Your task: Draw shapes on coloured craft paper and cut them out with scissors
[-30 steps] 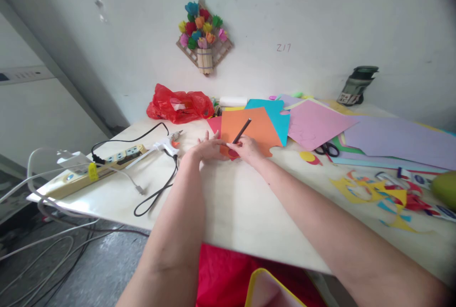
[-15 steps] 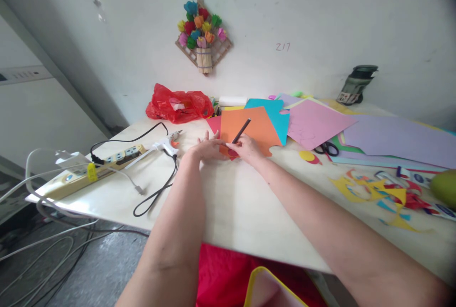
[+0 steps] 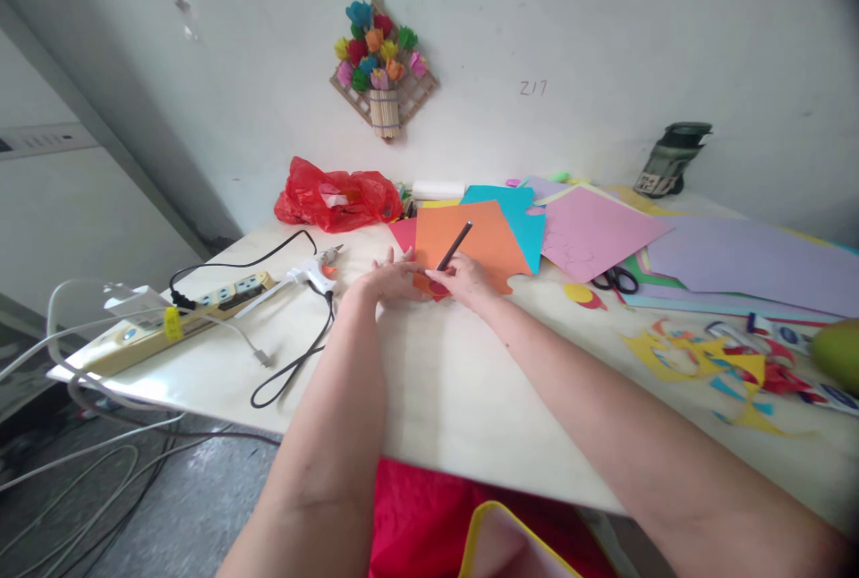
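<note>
My right hand is closed round a dark pencil, which leans up and to the right with its lower end over the orange paper. Across the lower left part of that sheet lies my left hand, palm down with fingers spread. A small red paper piece shows between the two hands at the sheet's lower edge. The pencil's tip is hidden by the fingers. Under and behind the orange sheet lie blue paper and a pinkish-red sheet.
A glue gun and a power strip with cables lie left. Further back sits a red plastic bag. To the right are pink paper, scissors, paper scraps, glue tubes and a bottle.
</note>
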A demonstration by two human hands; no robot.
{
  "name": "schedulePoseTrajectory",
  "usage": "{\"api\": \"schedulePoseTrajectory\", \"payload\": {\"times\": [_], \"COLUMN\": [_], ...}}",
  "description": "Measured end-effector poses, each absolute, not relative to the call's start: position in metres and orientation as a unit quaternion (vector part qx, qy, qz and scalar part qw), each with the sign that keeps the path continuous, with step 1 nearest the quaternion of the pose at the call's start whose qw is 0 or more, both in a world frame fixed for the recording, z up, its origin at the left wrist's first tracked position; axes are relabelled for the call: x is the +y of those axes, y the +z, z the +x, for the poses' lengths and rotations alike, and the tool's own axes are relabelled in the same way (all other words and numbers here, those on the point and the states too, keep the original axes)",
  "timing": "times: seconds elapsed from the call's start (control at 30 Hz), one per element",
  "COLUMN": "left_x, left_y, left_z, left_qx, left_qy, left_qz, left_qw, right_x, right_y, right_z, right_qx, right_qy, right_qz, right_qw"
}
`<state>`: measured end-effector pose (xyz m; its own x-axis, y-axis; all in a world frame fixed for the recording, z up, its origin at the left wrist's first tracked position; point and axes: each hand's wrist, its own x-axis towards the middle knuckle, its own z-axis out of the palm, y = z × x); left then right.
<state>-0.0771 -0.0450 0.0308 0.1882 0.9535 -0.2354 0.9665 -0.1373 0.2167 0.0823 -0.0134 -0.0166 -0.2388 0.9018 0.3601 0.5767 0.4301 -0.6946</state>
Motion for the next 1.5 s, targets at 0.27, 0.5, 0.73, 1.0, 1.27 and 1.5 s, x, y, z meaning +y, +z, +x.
{"api": "schedulePoseTrajectory", "payload": {"times": [0.27, 0.5, 0.73, 1.0, 1.27, 1.5], "left_x": [-0.0476, -0.0483, -0.0456, -0.0455, -0.0439, -0.0432], "left_y": [0.0331, 0.034, 0.0317, 0.0308, 0.0286, 0.0264], "left_z": [-0.0747, -0.0747, -0.0763, -0.0763, -0.0773, -0.0771], "left_qx": [0.639, 0.636, 0.633, 0.635, 0.63, 0.631], "left_qy": [-0.012, -0.017, -0.018, 0.008, 0.035, 0.062], "left_qz": [0.75, 0.754, 0.756, 0.752, 0.754, 0.749], "left_qw": [0.171, 0.165, 0.164, 0.177, 0.183, 0.193], "right_x": [-0.0135, -0.0143, -0.0144, -0.0121, -0.0124, -0.0155], "right_y": [-0.0168, -0.0164, -0.0164, -0.0183, -0.018, -0.013], "right_z": [0.0827, 0.0832, 0.0839, 0.0843, 0.0855, 0.0858], "right_qx": [-0.759, -0.758, -0.76, -0.759, -0.757, -0.758], "right_qy": [0.223, 0.229, 0.23, 0.24, 0.249, 0.246], "right_qz": [-0.481, -0.477, -0.475, -0.467, -0.466, -0.474], "right_qw": [0.378, 0.381, 0.38, 0.384, 0.384, 0.374]}}
